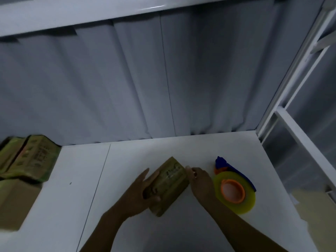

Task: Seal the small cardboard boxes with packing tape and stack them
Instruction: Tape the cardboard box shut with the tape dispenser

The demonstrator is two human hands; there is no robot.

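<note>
A small brown cardboard box (170, 184) with green print lies tilted on the white table (127, 160), near the middle front. My left hand (138, 195) grips its left and near end, thumb across the front corner. My right hand (199, 182) touches the box's right side with its fingertips. Just right of that hand lies a tape dispenser (234, 191) with a yellow-green roll, orange core and blue handle.
A stack of similar printed boxes (31, 159) sits at the table's far left, above a plain brown carton (16, 202). A grey curtain hangs behind the table. A white metal frame (294, 124) stands at the right edge.
</note>
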